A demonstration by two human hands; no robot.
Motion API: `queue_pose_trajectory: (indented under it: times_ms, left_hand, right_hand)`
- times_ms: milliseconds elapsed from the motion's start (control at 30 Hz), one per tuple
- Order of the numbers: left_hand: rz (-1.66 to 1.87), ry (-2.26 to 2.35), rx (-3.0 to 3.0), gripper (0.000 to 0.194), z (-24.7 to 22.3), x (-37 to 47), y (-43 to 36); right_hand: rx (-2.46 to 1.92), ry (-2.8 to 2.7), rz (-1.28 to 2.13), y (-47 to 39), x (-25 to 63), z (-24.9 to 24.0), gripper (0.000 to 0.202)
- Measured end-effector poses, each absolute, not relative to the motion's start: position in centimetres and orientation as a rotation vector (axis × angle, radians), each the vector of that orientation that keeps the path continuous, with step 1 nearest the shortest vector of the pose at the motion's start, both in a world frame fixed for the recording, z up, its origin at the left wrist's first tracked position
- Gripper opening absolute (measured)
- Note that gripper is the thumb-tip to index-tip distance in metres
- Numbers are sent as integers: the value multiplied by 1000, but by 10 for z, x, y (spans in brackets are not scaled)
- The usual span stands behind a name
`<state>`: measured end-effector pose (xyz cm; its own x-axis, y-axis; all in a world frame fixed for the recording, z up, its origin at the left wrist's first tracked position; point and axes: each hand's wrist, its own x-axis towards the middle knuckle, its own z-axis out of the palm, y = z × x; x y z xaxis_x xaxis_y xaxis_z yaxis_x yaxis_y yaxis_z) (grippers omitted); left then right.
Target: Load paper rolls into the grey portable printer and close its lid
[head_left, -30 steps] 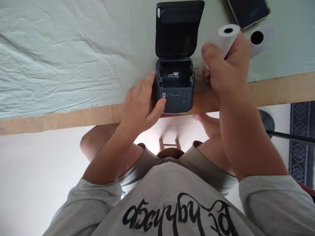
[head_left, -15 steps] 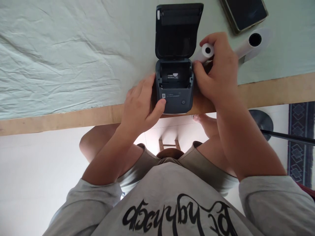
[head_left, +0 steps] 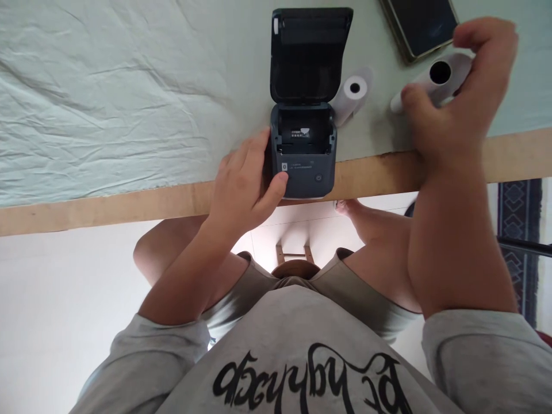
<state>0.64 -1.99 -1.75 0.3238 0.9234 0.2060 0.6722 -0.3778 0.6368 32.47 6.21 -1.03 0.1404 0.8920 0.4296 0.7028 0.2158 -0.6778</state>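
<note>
A dark portable printer (head_left: 304, 172) lies at the table's front edge with its lid (head_left: 307, 57) raised and its paper bay exposed. My left hand (head_left: 245, 184) rests against the printer's left side, thumb on its front face and fingers spread. Just right of the printer stands a white paper roll (head_left: 350, 99) with a small dark core, touched by neither hand. Farther right, my right hand (head_left: 461, 103) is at a second white roll (head_left: 420, 86) with a wider core, thumb and fingers apart on either side of it. Whether the fingers touch this roll is unclear.
A dark phone-like device (head_left: 425, 29) lies at the back right on the pale green cloth (head_left: 129, 92). The wooden table edge (head_left: 172, 204) runs across in front. Below are my legs, a stool (head_left: 296, 268) and a patterned rug (head_left: 520, 213).
My right hand has let go of the small-core roll beside the printer and moved right to the wider-core roll. My left hand stays on the printer.
</note>
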Motion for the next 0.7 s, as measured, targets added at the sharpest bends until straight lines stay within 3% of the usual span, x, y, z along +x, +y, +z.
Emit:
queue_pose_trajectory:
  times_ms: [300,533,700]
  left_hand:
    - [779,1402,2207,58,-17,6,-19]
    - [772,1403,2180,59,-17,6,-19]
    - [735,1404,2170,60,-15,5,-19]
  right_hand:
    - [-1831,-1675,65,64,316,-12,45]
    - [-1181,-1598,134,50,291,-10,56]
    - [-1004,-1772,202,23,245,-2,43]
